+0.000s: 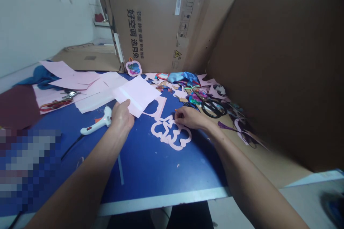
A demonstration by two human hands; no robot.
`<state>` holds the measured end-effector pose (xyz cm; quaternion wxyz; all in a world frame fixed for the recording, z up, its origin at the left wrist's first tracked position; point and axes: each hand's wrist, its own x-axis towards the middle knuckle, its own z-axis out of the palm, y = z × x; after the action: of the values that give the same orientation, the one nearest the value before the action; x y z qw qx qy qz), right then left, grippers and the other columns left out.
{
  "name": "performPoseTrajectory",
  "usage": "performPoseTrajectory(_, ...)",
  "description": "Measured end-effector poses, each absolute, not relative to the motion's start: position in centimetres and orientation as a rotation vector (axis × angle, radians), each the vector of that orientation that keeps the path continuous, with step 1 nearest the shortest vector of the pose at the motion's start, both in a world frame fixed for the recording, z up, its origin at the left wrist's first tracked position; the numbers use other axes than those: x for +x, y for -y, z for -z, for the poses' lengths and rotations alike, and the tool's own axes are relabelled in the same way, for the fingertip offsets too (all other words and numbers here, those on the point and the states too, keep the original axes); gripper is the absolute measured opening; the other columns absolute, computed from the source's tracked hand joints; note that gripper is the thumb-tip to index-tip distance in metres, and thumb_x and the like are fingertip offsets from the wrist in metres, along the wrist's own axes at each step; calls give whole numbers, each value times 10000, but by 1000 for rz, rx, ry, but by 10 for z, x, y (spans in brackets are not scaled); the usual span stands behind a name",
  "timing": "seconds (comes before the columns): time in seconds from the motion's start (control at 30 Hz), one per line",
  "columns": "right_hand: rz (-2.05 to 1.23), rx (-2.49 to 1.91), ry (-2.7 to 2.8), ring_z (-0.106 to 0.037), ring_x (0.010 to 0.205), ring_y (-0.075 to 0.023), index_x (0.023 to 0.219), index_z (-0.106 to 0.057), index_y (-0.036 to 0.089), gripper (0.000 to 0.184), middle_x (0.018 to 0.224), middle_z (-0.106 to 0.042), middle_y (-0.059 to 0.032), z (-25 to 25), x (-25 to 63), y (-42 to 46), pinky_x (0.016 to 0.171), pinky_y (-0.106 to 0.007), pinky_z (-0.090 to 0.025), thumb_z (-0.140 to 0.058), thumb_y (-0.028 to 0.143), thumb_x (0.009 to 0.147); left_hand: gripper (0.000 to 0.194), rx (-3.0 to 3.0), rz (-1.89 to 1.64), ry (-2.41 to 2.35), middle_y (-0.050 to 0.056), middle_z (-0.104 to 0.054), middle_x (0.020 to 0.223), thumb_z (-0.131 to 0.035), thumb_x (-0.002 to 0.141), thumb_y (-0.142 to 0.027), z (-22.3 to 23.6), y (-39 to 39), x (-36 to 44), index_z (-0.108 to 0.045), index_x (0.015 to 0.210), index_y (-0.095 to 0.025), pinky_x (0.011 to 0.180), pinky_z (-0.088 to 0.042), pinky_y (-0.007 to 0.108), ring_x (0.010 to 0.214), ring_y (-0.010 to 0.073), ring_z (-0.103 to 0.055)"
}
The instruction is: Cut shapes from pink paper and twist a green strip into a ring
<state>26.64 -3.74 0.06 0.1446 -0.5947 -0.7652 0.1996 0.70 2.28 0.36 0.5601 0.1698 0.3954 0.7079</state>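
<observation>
My left hand (123,115) pinches the near left edge of a pink sheet (139,94), thumb on top, and holds it tilted over the table. My right hand (188,117) is closed, fingertips together, at the upper edge of some pink flower-outline cutouts (172,134). A tiny orange tip shows by its fingers; what they hold, if anything, I cannot make out. Partly behind the sheet lies a pink offcut (159,109) with a curved hole. Just left of my left wrist rests a white glue gun (98,121) with an orange trigger.
Black-handled scissors (213,109) lie right among fabric scraps and pink offcuts. Pink sheets (72,78) spread at the back left, near a blue cloth (43,75). A flower-shaped ornament (133,68) leans against the cardboard box (161,25). A glue stick (120,170) lies in front.
</observation>
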Motion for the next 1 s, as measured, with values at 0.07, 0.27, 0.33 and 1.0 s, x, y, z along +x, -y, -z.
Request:
performPoseTrajectory(0.07,-637,-1673,2190,-648,736,-164,761,-717,222,122,789,-745,0,-5,268,39,683,-257,-438,-643,164,840,502,403,-1665,-925,137,-764,1274,-545,884,24,-3,-24,6,-690,1300,-216,1038,-597,482,1199,305,-732)
performPoseTrajectory(0.27,-870,-1506,2011,-608,704,-154,818,-638,203,85,762,-683,8,-9,267,41,664,-262,-441,-624,255,883,488,422,-1663,-878,129,-781,1233,-534,882,28,0,-24,7,-688,1292,-189,1037,-597,452,1168,286,-745)
performPoseTrajectory(0.33,-925,-1466,2002,-588,694,-152,827,-630,201,107,758,-663,8,-6,267,40,652,-264,-435,-644,292,882,497,417,-1659,-880,123,-785,1219,-535,878,29,-1,-24,7,-686,1298,-189,1034,-598,447,1167,284,-746)
performPoseTrajectory(1.0,-1013,-1454,1756,-665,758,-189,1055,-748,183,331,880,-742,-47,12,242,37,700,-309,-509,-836,375,800,514,398,-1614,-912,123,-807,1130,-562,832,33,-2,-21,7,-717,1270,-186,952,-630,419,1091,287,-767)
